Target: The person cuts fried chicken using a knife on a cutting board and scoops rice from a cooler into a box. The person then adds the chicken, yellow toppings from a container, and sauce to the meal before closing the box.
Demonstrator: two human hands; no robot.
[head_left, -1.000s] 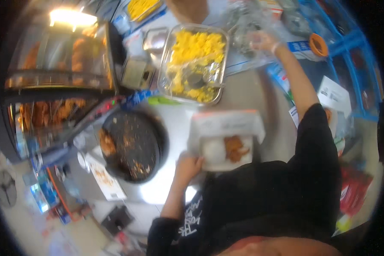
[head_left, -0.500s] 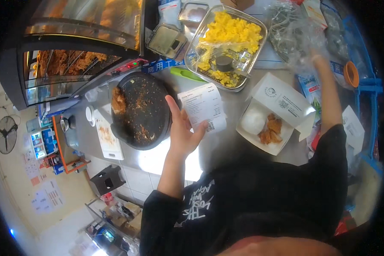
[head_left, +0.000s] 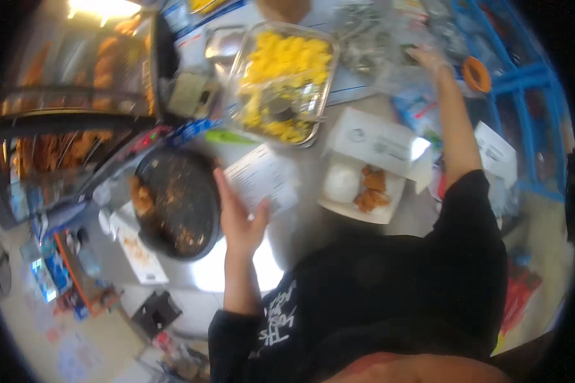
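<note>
My left hand (head_left: 241, 220) holds a white printed receipt (head_left: 265, 182) between thumb and fingers, over the steel counter. Off to the right, my right hand (head_left: 432, 62) is stretched out among crumpled clear plastic bags (head_left: 390, 70); motion smears its fingers, and whether they grip any plastic cannot be made out. Between the two arms stands an open white takeaway box (head_left: 390, 204) containing a white rice mound (head_left: 342, 184) and brown fried chicken pieces (head_left: 373, 191). Beyond the receipt is a clear tub (head_left: 322, 115) of yellow scrambled egg (head_left: 291, 60) with a dark round object inside.
A round black pan (head_left: 179, 204) with crumbs and a fried piece lies left of my left hand, beside a white cutting board (head_left: 140, 255). A glass food warmer (head_left: 76, 96) fills the upper left. A blue rack (head_left: 524, 89) and an orange ring (head_left: 476, 75) are at right.
The view has swung right, so the counter items sit further left in it. My right hand has reached further away among the plastic bags. The receipt is still in my left hand.
</note>
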